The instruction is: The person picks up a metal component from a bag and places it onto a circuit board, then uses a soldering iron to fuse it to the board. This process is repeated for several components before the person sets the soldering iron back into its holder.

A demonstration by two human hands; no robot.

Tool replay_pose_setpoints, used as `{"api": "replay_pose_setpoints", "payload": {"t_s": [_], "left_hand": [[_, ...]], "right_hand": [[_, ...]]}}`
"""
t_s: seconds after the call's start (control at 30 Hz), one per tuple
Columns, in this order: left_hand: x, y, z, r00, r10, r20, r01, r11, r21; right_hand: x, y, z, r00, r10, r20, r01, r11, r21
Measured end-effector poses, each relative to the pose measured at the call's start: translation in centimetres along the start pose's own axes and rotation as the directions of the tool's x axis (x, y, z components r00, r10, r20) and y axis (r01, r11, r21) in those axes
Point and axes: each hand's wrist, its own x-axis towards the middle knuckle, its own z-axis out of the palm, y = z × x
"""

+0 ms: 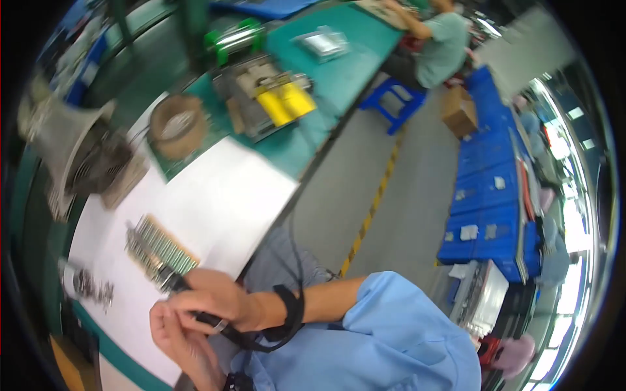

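The right hand [212, 296] is gripping a dark slim tool [210, 319], fingers clamped around it, above the white sheet [222, 208] on the worktop [339, 72]. The left hand [176, 332] is touching the tool from below; its grip cannot be told. A ridged metal strip [156, 251] is lying just beside the right hand's fingers.

We see a yellow label [285, 102] on the desk's machine, a brown carton [460, 111] on the floor, and white labels [469, 232] on blue crates.
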Motion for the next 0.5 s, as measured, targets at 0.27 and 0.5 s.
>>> {"api": "replay_pose_setpoints", "payload": {"t_s": [0.27, 0.5], "left_hand": [[3.3, 3.2, -1.2, 0.973, 0.017, 0.228, -0.099, 0.93, 0.354], [11.5, 5.5, -1.5, 0.881, 0.037, 0.473, -0.423, 0.509, 0.749]], "right_hand": [[0.7, 0.2, 0.4, 0.985, 0.17, 0.038, -0.17, 0.985, -0.018], [3.9, 5.1, -7.9, 0.96, 0.08, 0.267, -0.009, 0.967, -0.256]]}}
